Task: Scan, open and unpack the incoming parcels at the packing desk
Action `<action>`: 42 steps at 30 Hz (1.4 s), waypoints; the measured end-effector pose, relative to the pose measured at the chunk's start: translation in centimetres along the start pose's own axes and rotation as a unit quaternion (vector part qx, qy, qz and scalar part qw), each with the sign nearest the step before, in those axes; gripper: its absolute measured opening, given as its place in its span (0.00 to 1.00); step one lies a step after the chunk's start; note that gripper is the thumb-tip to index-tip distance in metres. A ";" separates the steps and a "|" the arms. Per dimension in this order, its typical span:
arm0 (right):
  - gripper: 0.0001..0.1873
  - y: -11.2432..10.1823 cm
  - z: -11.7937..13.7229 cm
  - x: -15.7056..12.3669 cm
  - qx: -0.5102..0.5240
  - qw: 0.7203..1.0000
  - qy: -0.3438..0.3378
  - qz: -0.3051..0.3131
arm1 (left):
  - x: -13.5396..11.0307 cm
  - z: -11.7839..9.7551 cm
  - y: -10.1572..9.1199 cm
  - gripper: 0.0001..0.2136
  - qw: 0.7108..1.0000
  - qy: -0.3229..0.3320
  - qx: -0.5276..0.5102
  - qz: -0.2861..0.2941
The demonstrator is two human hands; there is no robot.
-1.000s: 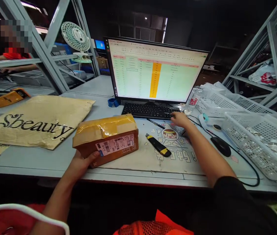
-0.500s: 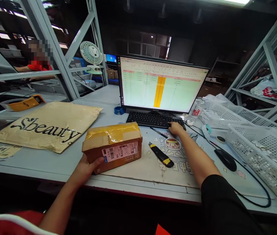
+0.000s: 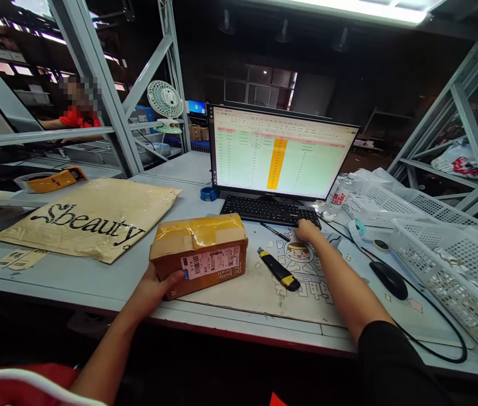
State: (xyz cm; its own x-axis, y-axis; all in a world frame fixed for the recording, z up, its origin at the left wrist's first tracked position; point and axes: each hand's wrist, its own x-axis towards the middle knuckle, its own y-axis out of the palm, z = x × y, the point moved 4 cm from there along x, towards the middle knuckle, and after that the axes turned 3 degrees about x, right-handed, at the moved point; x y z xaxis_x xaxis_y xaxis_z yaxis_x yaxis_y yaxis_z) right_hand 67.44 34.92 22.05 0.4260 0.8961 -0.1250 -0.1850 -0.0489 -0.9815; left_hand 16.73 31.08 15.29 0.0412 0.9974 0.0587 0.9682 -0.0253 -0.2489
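My left hand [image 3: 152, 290] grips the near left end of a brown cardboard box [image 3: 205, 242], its thumb on the front face and its other fingers hidden. Yellowish tape covers the box top, and a white shipping label [image 3: 211, 261] with a barcode is on the front. My right hand [image 3: 308, 231] rests at the right end of a black keyboard [image 3: 260, 210], holding nothing; its fingertips are partly hidden. Between the hands lie a yellow-and-black utility knife [image 3: 279, 270] and a black pen [image 3: 275, 232]. The monitor [image 3: 281, 152] behind displays a spreadsheet with an orange column.
A tan mailer bag [image 3: 91, 214] lies on the left, near a tape dispenser [image 3: 55, 179]. White perforated baskets [image 3: 437, 282] line the right side, beside a black mouse [image 3: 388, 279]. Blue tape [image 3: 208, 194] and a fan [image 3: 165, 100] stand farther back. A person in red [image 3: 79, 117] is beyond the frame.
The view has shifted slightly, so most things sit a little farther right and lower. My left hand still grips the box, and my right hand stays at the keyboard.
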 end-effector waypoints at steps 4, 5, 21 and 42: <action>0.23 -0.6 0.2 -0.4 0.004 1.000 0.001 -0.012 | -0.2 0.4 0.1 0.53 1.000 0.005 -0.015 -0.011; 0.23 -0.9 0.3 -0.6 0.006 1.000 0.000 -0.017 | -0.2 0.5 0.2 0.52 1.000 0.011 -0.019 -0.014; 0.16 3.3 9.1 -13.1 -0.010 0.954 -0.293 0.057 | -0.2 -1.5 0.9 0.52 0.992 0.100 -0.063 0.030; 0.15 -2.1 14.2 -11.1 0.468 0.838 -0.236 0.153 | 0.0 -0.3 0.4 0.43 0.997 0.032 -0.044 0.055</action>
State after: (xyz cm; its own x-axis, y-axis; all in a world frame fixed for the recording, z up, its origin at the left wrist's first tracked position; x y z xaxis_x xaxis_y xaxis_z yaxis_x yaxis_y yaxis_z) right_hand 50.47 31.34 27.53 -0.1263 0.9900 -0.0622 -0.9288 -0.1400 -0.3432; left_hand 17.22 31.04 15.47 0.1614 0.9820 0.0981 0.9748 -0.1431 -0.1709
